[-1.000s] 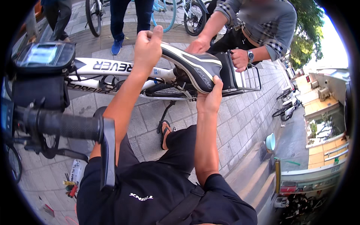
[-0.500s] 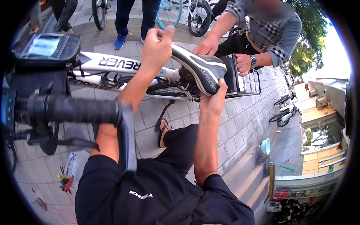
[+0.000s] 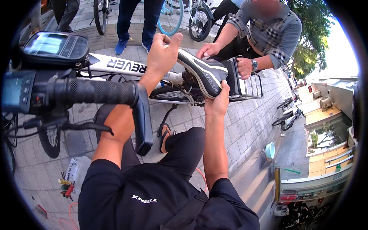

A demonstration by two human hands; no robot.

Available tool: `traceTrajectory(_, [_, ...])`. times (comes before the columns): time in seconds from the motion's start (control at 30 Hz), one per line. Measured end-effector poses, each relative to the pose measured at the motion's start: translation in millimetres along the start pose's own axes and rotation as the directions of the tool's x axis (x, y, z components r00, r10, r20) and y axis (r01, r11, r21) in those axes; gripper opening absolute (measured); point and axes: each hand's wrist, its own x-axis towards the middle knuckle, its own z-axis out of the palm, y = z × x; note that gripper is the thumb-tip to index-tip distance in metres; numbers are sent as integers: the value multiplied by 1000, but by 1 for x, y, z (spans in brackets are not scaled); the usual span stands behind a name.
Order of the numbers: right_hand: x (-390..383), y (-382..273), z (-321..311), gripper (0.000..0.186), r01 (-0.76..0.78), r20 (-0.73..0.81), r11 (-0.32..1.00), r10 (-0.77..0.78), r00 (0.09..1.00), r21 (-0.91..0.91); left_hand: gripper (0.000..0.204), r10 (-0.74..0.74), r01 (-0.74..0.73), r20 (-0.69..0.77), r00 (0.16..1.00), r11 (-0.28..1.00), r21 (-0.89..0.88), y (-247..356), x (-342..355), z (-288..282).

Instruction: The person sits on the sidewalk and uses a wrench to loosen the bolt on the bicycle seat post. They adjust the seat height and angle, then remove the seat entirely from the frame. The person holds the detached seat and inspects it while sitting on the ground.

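Note:
A black, grey and white bicycle saddle (image 3: pixel 209 74) sits on a white bicycle frame (image 3: pixel 119 65) ahead of me. My left hand (image 3: pixel 163 53) is closed at the saddle's narrow nose, thumb pointing up. Around the rear edge my right hand (image 3: pixel 217 99) is closed, thumb on top and fingers partly hidden underneath. Across from me a person in a grey and checked shirt (image 3: pixel 274 32) has one hand (image 3: pixel 209 50) close to the saddle. That person's other hand (image 3: pixel 244 68) rests at the black pad (image 3: pixel 232 74) behind it.
The handlebar grip (image 3: pixel 101 92) and brake lever (image 3: pixel 90 128) reach across my left arm. A phone pouch (image 3: pixel 55 48) sits on the frame. Tools (image 3: pixel 68 186) lie on the paving at left. A rear rack (image 3: pixel 255 84) sticks out; a light-blue basin (image 3: pixel 270 150) stands by the steps.
The handlebar grip has shifted right and up in view, and its lever shows more fully. The other person's near hand has risen slightly off the saddle. Both my hands keep their hold.

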Motion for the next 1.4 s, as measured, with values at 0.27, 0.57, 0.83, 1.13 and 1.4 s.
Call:
traceTrajectory(0.27, [53, 11, -5, 27, -26, 119, 998, 20, 993, 51, 40, 278, -284, 80, 957, 955, 86, 12, -25, -29])
traceTrajectory(0.57, [44, -10, -86, 53, -64, 3, 994, 65, 998, -91, 49, 137, -140, 33, 990, 979, 147, 10, -49, 16])
traceTrajectory(0.83, [57, -8, -98, 64, -94, 98, 995, 98, 990, -42, 38, 206, -198, -23, 978, 963, 183, 8, -50, 29])
traceTrajectory(1.13, [56, -3, -88, 56, -98, 111, 990, 109, 988, -102, 31, 327, -290, -77, 942, 906, 308, -5, -31, 35])
traceTrajectory(1.4, [10, 3, -26, 37, -28, 345, 1000, 29, 938, -9, 37, 146, -148, 23, 989, 980, 132, 25, -18, -36])
